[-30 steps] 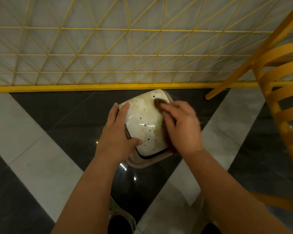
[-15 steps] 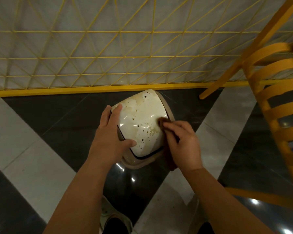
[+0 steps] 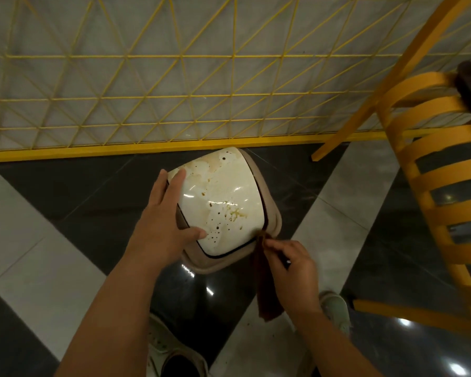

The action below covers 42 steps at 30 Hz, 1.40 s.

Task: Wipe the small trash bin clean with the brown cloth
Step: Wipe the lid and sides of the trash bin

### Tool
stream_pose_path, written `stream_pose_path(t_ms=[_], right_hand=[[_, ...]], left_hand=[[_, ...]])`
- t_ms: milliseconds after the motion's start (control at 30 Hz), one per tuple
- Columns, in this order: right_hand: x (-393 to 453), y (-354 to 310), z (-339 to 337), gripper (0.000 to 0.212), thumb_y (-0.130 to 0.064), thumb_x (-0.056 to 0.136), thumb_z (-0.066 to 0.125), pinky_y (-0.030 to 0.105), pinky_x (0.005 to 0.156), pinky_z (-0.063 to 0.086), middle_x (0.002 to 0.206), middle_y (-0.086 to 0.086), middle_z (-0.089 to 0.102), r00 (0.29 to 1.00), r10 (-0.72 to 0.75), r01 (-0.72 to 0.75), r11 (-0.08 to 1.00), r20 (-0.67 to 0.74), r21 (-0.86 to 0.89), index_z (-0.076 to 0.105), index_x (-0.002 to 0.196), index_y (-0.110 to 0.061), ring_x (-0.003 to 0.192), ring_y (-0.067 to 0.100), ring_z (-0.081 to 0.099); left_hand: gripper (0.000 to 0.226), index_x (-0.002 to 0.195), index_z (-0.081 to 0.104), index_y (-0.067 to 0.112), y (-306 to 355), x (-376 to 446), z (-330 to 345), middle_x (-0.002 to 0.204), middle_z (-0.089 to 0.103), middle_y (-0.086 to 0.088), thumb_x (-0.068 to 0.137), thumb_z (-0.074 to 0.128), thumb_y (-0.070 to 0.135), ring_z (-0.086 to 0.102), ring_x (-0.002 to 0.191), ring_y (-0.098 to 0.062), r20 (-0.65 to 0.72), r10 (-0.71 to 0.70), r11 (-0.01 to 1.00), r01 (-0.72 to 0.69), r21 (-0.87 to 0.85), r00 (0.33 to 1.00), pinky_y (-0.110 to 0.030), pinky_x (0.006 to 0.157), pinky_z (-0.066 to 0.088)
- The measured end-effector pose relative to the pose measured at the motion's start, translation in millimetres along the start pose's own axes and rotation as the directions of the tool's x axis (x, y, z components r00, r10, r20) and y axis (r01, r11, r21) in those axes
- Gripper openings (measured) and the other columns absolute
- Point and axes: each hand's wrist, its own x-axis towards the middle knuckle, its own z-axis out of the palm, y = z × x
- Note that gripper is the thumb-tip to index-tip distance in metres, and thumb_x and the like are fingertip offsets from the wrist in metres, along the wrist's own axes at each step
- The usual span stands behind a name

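Observation:
The small trash bin is cream white with a beige rim and is tilted off the floor, its stained side facing up with brown spots and smears. My left hand grips its left edge, fingers along the side and thumb on the spotted face. My right hand is shut on the brown cloth, which hangs down below the bin's near right corner. The cloth's top end touches that corner of the rim.
A yellow wire-mesh fence on a yellow base rail runs across the back. A yellow slatted chair stands at the right, one leg angled toward the bin. The floor has black and grey tiles. My shoes show at the bottom.
My right hand has drawn the cloth down across the bin's face, from the far upper edge to the near right corner. The left hand kept its hold and the bin stayed tilted.

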Motion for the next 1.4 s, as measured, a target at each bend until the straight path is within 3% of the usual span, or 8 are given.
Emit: stream_pose_path(t_ms=[100, 200, 300, 400, 567, 800, 1167, 1400], right_hand=[[12, -4, -13, 0.034, -0.019, 0.090, 0.063, 0.013, 0.081, 0.043, 0.100, -0.020, 0.060, 0.987, 0.113, -0.094, 0.983, -0.117, 0.155, 0.059, 0.093, -0.052, 0.095, -0.013, 0.054], [32, -17, -17, 0.031, -0.023, 0.092, 0.060, 0.014, 0.082, 0.044, 0.101, -0.024, 0.055, 0.984, 0.131, -0.105, 0.974, -0.119, 0.200, 0.057, 0.103, -0.052, 0.095, -0.017, 0.051], [36, -26, -7, 0.033, -0.022, 0.093, 0.060, 0.004, 0.082, 0.040, 0.105, -0.020, 0.052, 0.996, 0.075, -0.070, 0.992, -0.046, 0.103, 0.057, 0.121, -0.038, 0.095, -0.022, 0.046], [12, -20, 1, 0.034, -0.019, 0.092, 0.061, -0.004, 0.081, 0.033, 0.106, -0.015, 0.054, 0.998, 0.032, -0.031, 0.999, -0.062, 0.023, 0.058, 0.123, -0.032, 0.097, -0.019, 0.047], [-20, 1, -2, 0.028, -0.011, 0.091, 0.062, 0.016, 0.087, 0.045, 0.105, -0.005, 0.059, 0.999, 0.023, -0.021, 0.998, 0.028, -0.061, 0.067, 0.116, -0.021, 0.092, 0.001, 0.057], [2, -4, -5, 0.026, -0.012, 0.094, 0.057, -0.001, 0.074, 0.035, 0.100, -0.009, 0.054, 0.994, -0.093, 0.104, 0.973, 0.059, -0.206, 0.069, 0.115, -0.021, 0.085, 0.002, 0.050], [128, -32, 9, 0.031, -0.020, 0.100, 0.045, 0.024, 0.079, 0.042, 0.117, 0.001, 0.053, 0.996, -0.044, 0.067, 0.946, 0.081, -0.317, 0.062, 0.124, -0.030, 0.100, 0.016, 0.056], [101, -26, 0, 0.032, -0.021, 0.098, 0.049, 0.004, 0.071, 0.030, 0.119, -0.004, 0.055, 1.000, -0.021, 0.020, 0.979, -0.003, -0.202, 0.059, 0.127, -0.031, 0.090, 0.000, 0.047]], left_hand=[[0.133, 0.146, -0.009, 0.054, 1, -1, -10, 0.159, -0.013, 0.021, 0.062, 0.090, 0.024, 0.010, 0.148, -0.022, -0.082, -0.019, 0.996, 0.026, 0.087, 0.996, -0.055, 0.111, 0.026], [0.131, 0.149, -0.001, 0.050, -3, -2, -20, 0.161, 0.009, 0.005, 0.059, 0.091, 0.023, 0.031, 0.141, -0.028, -0.254, -0.108, 0.991, 0.124, 0.044, 0.961, -0.058, 0.104, 0.036], [0.096, 0.148, 0.030, 0.037, -6, -1, -20, 0.141, 0.048, -0.002, 0.070, 0.085, 0.022, 0.052, 0.111, -0.015, -0.274, -0.152, 0.988, 0.137, -0.073, 0.950, -0.027, 0.071, 0.051], [0.059, 0.136, 0.052, 0.031, -5, 2, -18, 0.126, 0.061, 0.003, 0.081, 0.075, 0.022, 0.047, 0.099, -0.005, -0.256, -0.114, 0.993, 0.109, -0.034, 0.960, -0.020, 0.081, 0.036], [0.047, 0.135, 0.052, 0.033, 0, 2, -20, 0.126, 0.061, 0.007, 0.090, 0.063, 0.025, 0.051, 0.104, -0.006, -0.244, -0.128, 0.987, 0.100, -0.124, 0.961, -0.034, 0.094, 0.042], [0.059, 0.142, 0.040, 0.044, 9, 1, -11, 0.131, 0.043, -0.002, 0.088, 0.063, 0.039, 0.050, 0.108, -0.016, -0.171, -0.071, 0.997, 0.067, -0.031, 0.983, -0.037, 0.094, 0.041], [0.069, 0.146, 0.027, 0.048, 2, 0, -12, 0.144, 0.030, 0.005, 0.090, 0.062, 0.031, 0.048, 0.119, -0.018, -0.110, -0.071, 0.997, 0.072, 0.001, 0.991, -0.042, 0.103, 0.039], [0.081, 0.143, 0.025, 0.055, 2, -3, -9, 0.139, 0.030, 0.011, 0.077, 0.072, 0.045, 0.045, 0.122, -0.019, -0.123, -0.058, 0.998, 0.055, -0.028, 0.991, -0.049, 0.103, 0.042]])
